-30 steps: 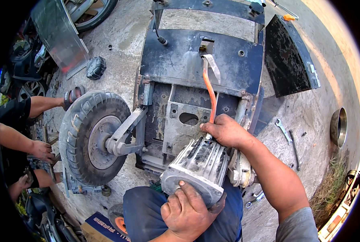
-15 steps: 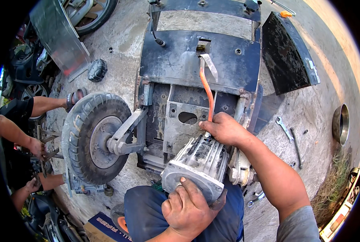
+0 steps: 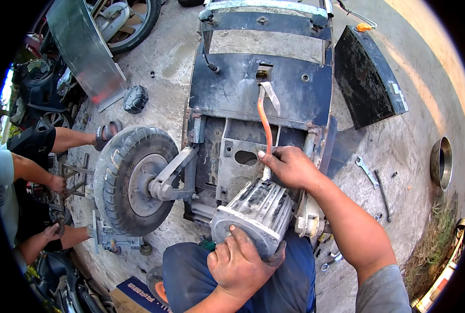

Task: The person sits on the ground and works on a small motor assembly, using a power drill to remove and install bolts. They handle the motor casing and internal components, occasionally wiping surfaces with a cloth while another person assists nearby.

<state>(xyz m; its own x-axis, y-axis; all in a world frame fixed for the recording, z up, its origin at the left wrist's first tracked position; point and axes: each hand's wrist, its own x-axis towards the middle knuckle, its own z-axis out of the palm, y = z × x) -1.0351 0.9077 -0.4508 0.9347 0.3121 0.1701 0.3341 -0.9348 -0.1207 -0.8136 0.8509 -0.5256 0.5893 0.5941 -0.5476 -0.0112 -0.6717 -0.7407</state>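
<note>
A grey finned electric motor point(image 3: 261, 206) rests tilted above my knees, its flat square end plate toward me. My left hand point(image 3: 243, 268) grips that end, index finger stretched onto the plate and thumb at its right edge. An orange cable point(image 3: 264, 117) runs up from the motor to an opening in the black metal frame point(image 3: 232, 88), where a pale strip of tape hangs from it. My right hand point(image 3: 291, 167) pinches the cable's lower end just above the motor housing. Behind the motor, a grey mounting bracket point(image 3: 227, 161) with an oval hole shows on the frame.
A treaded wheel point(image 3: 136, 180) on a swing arm stands left of the frame. Beyond it, another person's hands point(image 3: 55, 232) hold something unclear. A wrench point(image 3: 367, 172) and a dark rod point(image 3: 382, 195) lie at right, near a metal ring point(image 3: 441, 163). A black panel point(image 3: 365, 78) stands farther back.
The view has shifted, so the frame and wheel sit slightly lower and farther right. My hands keep their holds on the motor and cable.
</note>
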